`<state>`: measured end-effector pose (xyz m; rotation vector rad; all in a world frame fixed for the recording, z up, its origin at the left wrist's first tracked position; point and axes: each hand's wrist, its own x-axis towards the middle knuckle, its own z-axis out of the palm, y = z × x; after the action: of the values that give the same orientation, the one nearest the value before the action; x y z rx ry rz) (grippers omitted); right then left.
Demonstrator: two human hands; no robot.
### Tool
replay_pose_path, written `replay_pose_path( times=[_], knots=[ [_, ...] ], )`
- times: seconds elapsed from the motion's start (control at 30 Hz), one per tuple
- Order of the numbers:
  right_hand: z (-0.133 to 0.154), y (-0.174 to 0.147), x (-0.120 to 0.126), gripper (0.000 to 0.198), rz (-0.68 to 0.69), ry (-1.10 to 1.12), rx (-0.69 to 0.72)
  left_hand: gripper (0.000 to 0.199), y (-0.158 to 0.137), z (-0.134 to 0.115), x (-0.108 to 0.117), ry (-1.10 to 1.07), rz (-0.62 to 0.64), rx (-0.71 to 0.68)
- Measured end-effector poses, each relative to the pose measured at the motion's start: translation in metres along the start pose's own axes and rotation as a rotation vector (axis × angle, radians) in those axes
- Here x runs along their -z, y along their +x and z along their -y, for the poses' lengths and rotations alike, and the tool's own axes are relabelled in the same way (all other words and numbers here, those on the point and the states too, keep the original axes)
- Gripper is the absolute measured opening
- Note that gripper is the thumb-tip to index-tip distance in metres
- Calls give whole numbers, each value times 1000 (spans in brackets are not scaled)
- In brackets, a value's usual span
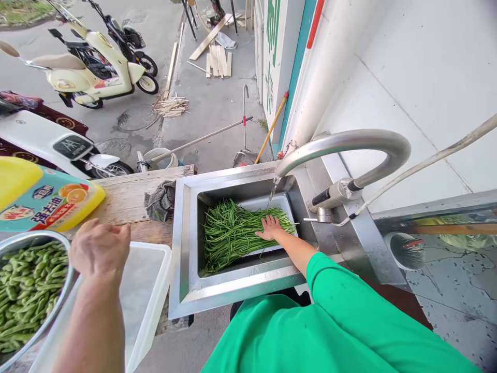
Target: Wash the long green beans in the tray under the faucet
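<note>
Head view, outdoor wash station, items listed left to right. At 9 o'clock: a yellow detergent bottle lying on the wooden counter. At 8 o'clock: a steel bowl filled with green pods, apparently already sorted. Just right of the bowl: the left hand, knuckles up, fingers curled loosely inward and holding nothing, raised over the near corner of a white plastic tub; whether it touches the tub cannot be told. At 10 o'clock from centre: a grey rag bunched against the sink's left rim. Centre: a stainless sink holding a pale tray; across the tray lies a bundle of long green stems, stalks running roughly 8 to 2 o'clock. The right hand, fingers spread, presses flat on the stems' right end. At 1 o'clock of the hand: a curved tap sending a thin stream of water onto the tray. Status, as judged: rinsing is under way; the stems are wetted but not lifted out, and the tub beside the sink holds none.
</note>
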<state>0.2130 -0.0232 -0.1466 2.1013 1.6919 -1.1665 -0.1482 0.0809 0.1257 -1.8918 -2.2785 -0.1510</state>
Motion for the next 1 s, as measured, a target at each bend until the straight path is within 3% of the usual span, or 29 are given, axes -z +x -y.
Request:
replay_pose_path(
  times=[0.13, 0.23, 0.27, 0.3, 0.37, 0.43, 0.57, 0.67, 0.77, 0.87, 0.93, 1.0],
  knots=[
    [-2, -1, 0, 99, -52, 16, 32, 54, -35, -80, -28, 110, 89, -475],
    [-7, -3, 3, 99, -71, 48, 81, 30, -64, -144, -59, 80, 453, -635],
    [-9, -4, 4, 99, -71, 54, 101, 28, -73, -161, -70, 99, 499, -669],
    [-11, -5, 6, 99, -68, 55, 123, 27, -80, -175, -81, 105, 507, -728],
    [-16, -6, 11, 102, -56, 36, 164, 44, -92, -195, -101, 106, 481, -861],
    [-20, -3, 17, 105, -70, 1, 198, 59, -103, -205, -120, 81, 512, -1005],
    [-26, 16, 30, 116, -224, -85, 230, 50, -127, -214, -154, 101, 695, -1237],
    [-29, 38, 34, 118, -233, -131, 238, 46, -148, -214, -168, 176, 720, -1203],
    [-28, 54, 35, 104, -227, -102, 152, 47, -166, -212, -162, 152, 706, -1087],
    [-28, 60, 40, 88, -138, -60, 65, 41, -175, -212, -150, 169, 883, -1017],
    [-29, 58, 44, 83, -80, -31, 29, 40, -174, -212, -146, 176, 980, -1040],
    [-32, 54, 46, 82, -131, 15, -26, 39, -170, -212, -148, 163, 1024, -1072]
  ],
)
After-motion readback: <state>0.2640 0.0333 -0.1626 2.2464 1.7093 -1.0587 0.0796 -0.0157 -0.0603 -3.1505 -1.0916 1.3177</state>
